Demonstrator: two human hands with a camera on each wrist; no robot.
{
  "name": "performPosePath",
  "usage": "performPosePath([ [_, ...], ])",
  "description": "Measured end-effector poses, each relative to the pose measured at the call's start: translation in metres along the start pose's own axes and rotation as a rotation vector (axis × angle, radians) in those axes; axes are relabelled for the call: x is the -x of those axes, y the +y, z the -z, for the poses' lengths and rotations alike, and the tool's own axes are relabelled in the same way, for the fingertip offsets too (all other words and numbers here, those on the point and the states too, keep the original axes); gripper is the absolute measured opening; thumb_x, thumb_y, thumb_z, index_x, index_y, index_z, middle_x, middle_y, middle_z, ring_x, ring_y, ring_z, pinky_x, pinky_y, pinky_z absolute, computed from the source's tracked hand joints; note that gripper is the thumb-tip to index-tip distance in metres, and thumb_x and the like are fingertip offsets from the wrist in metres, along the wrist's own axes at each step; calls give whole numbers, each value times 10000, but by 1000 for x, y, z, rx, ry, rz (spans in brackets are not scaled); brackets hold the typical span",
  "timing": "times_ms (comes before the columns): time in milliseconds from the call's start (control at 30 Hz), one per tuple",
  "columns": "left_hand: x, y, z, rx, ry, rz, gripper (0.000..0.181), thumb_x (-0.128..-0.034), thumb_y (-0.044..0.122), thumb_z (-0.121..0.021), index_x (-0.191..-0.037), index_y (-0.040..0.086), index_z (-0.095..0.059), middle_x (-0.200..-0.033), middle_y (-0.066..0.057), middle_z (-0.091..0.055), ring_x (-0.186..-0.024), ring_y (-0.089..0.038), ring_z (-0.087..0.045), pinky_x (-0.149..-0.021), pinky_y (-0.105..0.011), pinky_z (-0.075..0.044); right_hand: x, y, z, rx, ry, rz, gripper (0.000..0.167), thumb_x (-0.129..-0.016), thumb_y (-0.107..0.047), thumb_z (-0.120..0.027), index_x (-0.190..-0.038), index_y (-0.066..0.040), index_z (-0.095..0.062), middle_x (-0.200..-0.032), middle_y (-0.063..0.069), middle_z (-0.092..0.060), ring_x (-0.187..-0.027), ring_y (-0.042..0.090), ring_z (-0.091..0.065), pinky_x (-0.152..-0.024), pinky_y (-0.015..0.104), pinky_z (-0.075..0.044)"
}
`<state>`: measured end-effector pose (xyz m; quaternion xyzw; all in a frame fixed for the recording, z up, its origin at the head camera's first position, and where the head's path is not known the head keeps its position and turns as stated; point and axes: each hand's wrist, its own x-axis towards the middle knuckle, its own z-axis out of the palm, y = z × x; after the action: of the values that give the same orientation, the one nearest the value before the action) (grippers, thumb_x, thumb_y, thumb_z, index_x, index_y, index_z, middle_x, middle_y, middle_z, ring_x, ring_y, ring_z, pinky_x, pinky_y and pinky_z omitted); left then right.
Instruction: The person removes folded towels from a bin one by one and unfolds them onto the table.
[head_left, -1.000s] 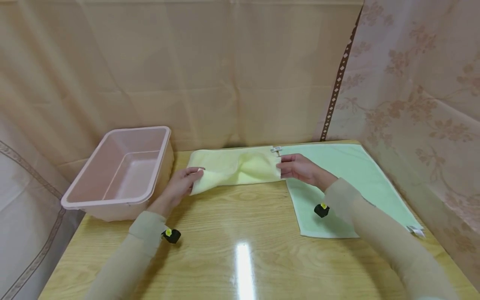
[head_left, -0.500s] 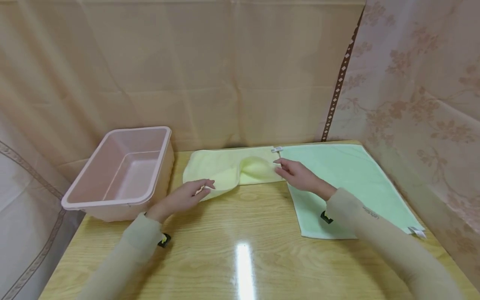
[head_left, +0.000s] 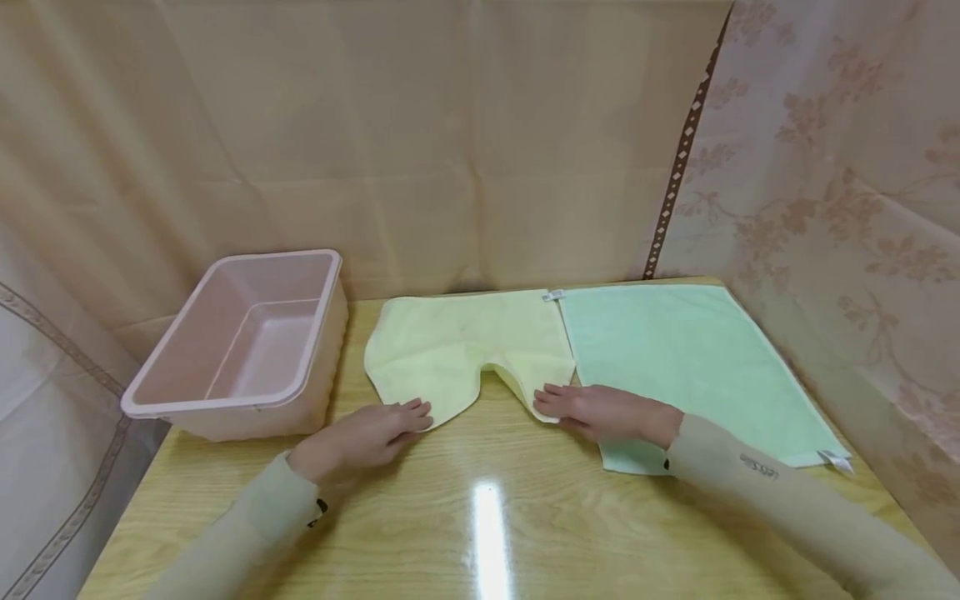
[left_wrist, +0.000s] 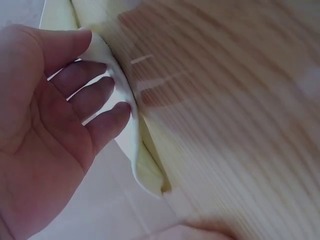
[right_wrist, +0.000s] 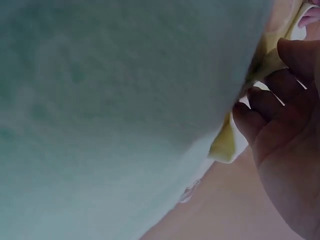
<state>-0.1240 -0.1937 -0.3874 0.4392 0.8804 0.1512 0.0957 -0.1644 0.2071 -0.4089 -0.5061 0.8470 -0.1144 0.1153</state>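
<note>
A yellow towel [head_left: 465, 327] lies at the back middle of the table, its front edge arched up in the centre and its front corners spread forward. My left hand [head_left: 369, 435] touches the front left corner with relaxed fingers. In the left wrist view, the fingertips [left_wrist: 119, 114] and thumb rest along the towel's edge without closing round it. My right hand [head_left: 603, 412] lies with its fingers on the front right corner, partly over a mint green towel [head_left: 686, 354]. The right wrist view shows its fingers [right_wrist: 270, 102] mostly straight against the yellow edge.
A pink plastic basin [head_left: 322, 333] stands at the left of the wooden table [head_left: 420, 525]. The mint green towel lies flat at the right, beside the yellow one. Curtains [head_left: 405, 150] hang behind the table and along both sides.
Both hands have come toward the front, drawing out the yellow towel's folded front part and laying its corners down. Earlier they pinched its edges; now their fingers lie loosely on it.
</note>
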Motion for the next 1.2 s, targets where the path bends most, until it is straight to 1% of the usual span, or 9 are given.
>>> performPosePath([
  [167, 13, -1, 3, 91, -51, 54, 338, -1058, 139, -545, -1329, -43, -630, -1430, -256, -524, -1363, -396, -468, -1102, -630, -337, 5, -3, -5, -22, -45, -23, 478, -1042, -67, -538, -1510, -19, -456, -1562, 185, -405, -1447, 378, -355, -1095, 524, -406],
  [300, 20, -2, 5, 155, -60, 124, 400, -1074, 280, -528, -1300, -22, -661, -1439, -215, -533, -1381, -366, -458, -1135, -609, -302, 9, -3, -3, -55, -50, -32, 475, -1061, -157, -533, -1512, -30, -455, -1577, 175, -379, -1463, 363, -325, -1123, 516, -373],
  [400, 21, -3, 5, 141, -29, 124, 373, -1074, 295, -529, -1230, 13, -716, -1382, -192, -593, -1342, -340, -514, -1118, -552, -367, 12, -3, 0, -100, -57, -43, 511, -1079, -310, -509, -1504, -30, -466, -1581, 162, -372, -1473, 350, -307, -1147, 516, -339],
  [533, 19, -7, 4, 79, 52, 37, 231, -1050, 195, -578, -1052, 52, -759, -1164, -160, -724, -1149, -310, -667, -975, -483, -526, 12, -3, 1, -113, -39, -44, 557, -1084, -419, -462, -1490, -38, -491, -1569, 135, -403, -1467, 328, -331, -1150, 506, -339],
  [633, 19, -8, 2, 33, 113, 35, 248, -1039, 194, -599, -1188, 22, -697, -1166, -144, -714, -1100, -293, -672, -940, -465, -541, 10, -2, -1, -61, 71, -25, 529, -1077, -359, -509, -1501, -44, -482, -1538, 138, -457, -1427, 332, -407, -1099, 504, -412],
  [733, 18, -7, -1, 14, 131, 112, 468, -1045, 266, -591, -1424, -4, -534, -1347, -190, -614, -1250, -335, -575, -1030, -500, -476, 6, 1, -3, 12, 214, -19, 563, -1052, -277, -581, -1529, -21, -425, -1531, 174, -462, -1409, 370, -426, -1065, 510, -445],
  [800, 17, -8, -2, -8, 120, 184, 631, -1053, 329, -566, -1544, -13, -365, -1527, -233, -436, -1420, -391, -394, -1130, -552, -356, 2, 3, -3, 44, 259, -48, 618, -1046, -273, -592, -1552, 0, -364, -1566, 215, -393, -1441, 407, -358, -1107, 525, -392],
  [933, 10, -14, -2, 5, 76, 292, 747, -1061, 411, -519, -1583, -36, -227, -1631, -273, -191, -1512, -437, -130, -1179, -618, -195, -8, 8, 0, 70, 231, -137, 673, -1065, -326, -546, -1576, 18, -275, -1622, 255, -245, -1492, 443, -211, -1185, 554, -247],
  [1200, 3, -27, 3, 82, 3, 413, 1100, -899, 621, -674, -1607, -9, -116, -1649, -285, -5, -1524, -432, 19, -1195, -630, -55, -21, 13, 4, -7, 171, -230, 811, -1036, -460, -556, -1596, 11, -207, -1646, 274, -133, -1509, 451, -133, -1199, 593, -160],
])
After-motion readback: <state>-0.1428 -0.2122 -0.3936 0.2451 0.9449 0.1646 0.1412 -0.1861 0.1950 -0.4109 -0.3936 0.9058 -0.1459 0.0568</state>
